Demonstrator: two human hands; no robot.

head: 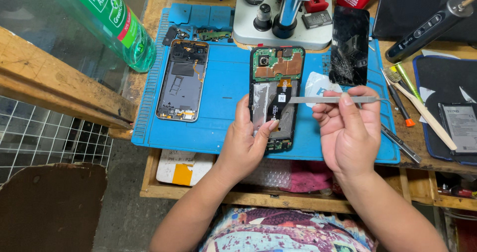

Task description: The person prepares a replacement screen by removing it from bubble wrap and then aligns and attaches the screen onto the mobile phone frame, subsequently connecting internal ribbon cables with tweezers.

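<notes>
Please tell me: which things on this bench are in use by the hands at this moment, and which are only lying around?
In use:
- opened phone, steadied by the left hand
- metal tweezers, pinched in the right hand, tip at the phone's black ribbon cable

Lying about:
- second opened phone
- cracked screen
- green bottle
- microscope base
- brush

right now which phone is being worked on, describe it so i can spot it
On the blue mat, find the opened phone in the middle, steadied by the left hand. Unlike the other opened phone lying untouched further left, it shows a green circuit board on top, with tweezers reaching over it.
</notes>
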